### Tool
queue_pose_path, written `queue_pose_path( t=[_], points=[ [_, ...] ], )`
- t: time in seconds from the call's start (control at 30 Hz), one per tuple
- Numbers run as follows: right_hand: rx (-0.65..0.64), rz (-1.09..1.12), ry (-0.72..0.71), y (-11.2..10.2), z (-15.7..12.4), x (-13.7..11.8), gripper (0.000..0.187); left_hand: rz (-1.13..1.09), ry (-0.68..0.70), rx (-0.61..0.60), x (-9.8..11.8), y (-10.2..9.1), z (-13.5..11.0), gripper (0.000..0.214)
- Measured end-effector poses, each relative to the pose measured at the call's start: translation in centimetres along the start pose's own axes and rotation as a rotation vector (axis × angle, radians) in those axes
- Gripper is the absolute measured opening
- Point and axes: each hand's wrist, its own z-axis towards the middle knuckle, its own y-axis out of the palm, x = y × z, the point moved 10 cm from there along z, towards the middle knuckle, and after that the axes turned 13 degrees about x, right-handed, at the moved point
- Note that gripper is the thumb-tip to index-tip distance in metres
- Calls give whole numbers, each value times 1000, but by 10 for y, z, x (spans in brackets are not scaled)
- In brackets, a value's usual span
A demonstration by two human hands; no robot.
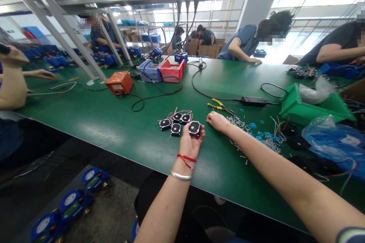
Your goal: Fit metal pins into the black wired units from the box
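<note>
My left hand (191, 142), palm up, is closed around a small square black unit (195, 128) with pale corners and a round centre. Just left of it on the green bench lie several similar units (176, 129) with thin coloured wires. My right hand (218, 121) is to the right of the held unit, a short gap away, with its fingers curled together. Whatever those fingers may hold is hidden. Beyond it lie pliers (221, 105) with yellow handles. Loose screws (238, 123) and small blue rings (253, 125) are scattered beside my right forearm.
A green bin (293, 108) and blue plastic bag (327, 136) stand at the right. Farther back are a black power adapter (253, 101), an orange box (119, 82), a red bin (172, 71) and a blue bin (149, 71). Cables cross the bench (114, 121). Co-workers sit around it.
</note>
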Motion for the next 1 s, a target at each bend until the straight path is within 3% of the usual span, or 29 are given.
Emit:
queue_pose_path(
  t=[0.1,0.27,0.37,0.63,0.83,1.0],
  points=[
    [-75,103,28,-16,-15,-13,18,42,1,0,0,-2,0,30],
    [-307,698,212,-41,-50,-43,30,164,-83,-147,-14,12,-8,32],
    [-404,838,261,-48,-64,-53,31,241,-116,-218,-25,22,-17,33],
    [-398,896,290,-50,-71,-47,23,361,-47,-318,-35,34,-26,38],
    [-342,827,252,-55,-68,-47,21,391,-29,-278,-35,29,-20,40],
    [-398,755,365,-34,-72,-37,31,367,4,-190,-29,20,-14,36]
  ],
)
